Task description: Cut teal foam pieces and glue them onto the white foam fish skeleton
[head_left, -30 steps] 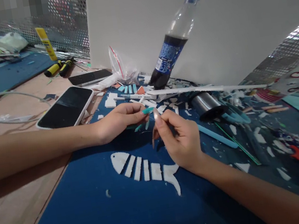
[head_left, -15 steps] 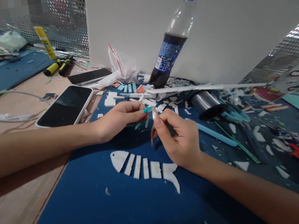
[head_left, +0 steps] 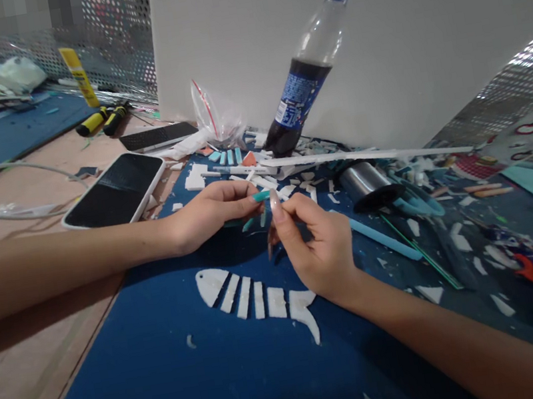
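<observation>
Over the blue mat (head_left: 165, 391), my left hand (head_left: 215, 209) and my right hand (head_left: 316, 242) meet fingertip to fingertip. Both are closed in a pinch. A teal sliver (head_left: 262, 196) shows at my left thumb tip; whether it is a long nail or a small piece I cannot tell. What lies between the pinched fingers is too small to make out. Just below my hands, a white fish shape cut into several separate pieces (head_left: 277, 302) lies flat. Its tail piece (head_left: 304, 311) is close to my right wrist.
A tilted-looking cola bottle (head_left: 302, 86) stands behind my hands, before a white board (head_left: 412, 35). White scraps (head_left: 290, 190) litter the mat. To the right are a spool (head_left: 370, 184) and a light blue stick (head_left: 387, 239); a phone (head_left: 116, 189) lies left.
My hands keep almost the same pinch at the same spot. The whole view has shifted very slightly.
</observation>
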Tool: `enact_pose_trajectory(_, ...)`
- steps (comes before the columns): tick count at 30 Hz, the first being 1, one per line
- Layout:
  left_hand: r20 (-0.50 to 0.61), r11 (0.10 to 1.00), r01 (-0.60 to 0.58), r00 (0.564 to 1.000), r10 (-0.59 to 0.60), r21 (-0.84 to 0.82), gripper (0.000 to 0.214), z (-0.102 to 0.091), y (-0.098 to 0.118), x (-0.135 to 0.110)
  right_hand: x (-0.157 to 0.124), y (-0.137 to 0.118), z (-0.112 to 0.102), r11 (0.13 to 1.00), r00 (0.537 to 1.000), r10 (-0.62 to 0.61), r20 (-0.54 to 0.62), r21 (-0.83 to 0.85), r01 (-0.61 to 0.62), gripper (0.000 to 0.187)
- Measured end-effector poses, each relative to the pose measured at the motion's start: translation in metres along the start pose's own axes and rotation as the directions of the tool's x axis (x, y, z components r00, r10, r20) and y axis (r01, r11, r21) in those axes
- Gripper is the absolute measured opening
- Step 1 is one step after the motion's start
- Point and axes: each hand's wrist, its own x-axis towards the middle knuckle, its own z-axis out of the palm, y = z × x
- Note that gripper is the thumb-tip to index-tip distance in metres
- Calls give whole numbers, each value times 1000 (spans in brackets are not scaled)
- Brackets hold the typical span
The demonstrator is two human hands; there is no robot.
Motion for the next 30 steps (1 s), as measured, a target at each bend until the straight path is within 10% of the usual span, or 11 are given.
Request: enact_pose_trajectory(30,-18,995,-8,1000,10,102,18,1,3,0,1,0,2,1000,1000,-10,0,-27,10,25)
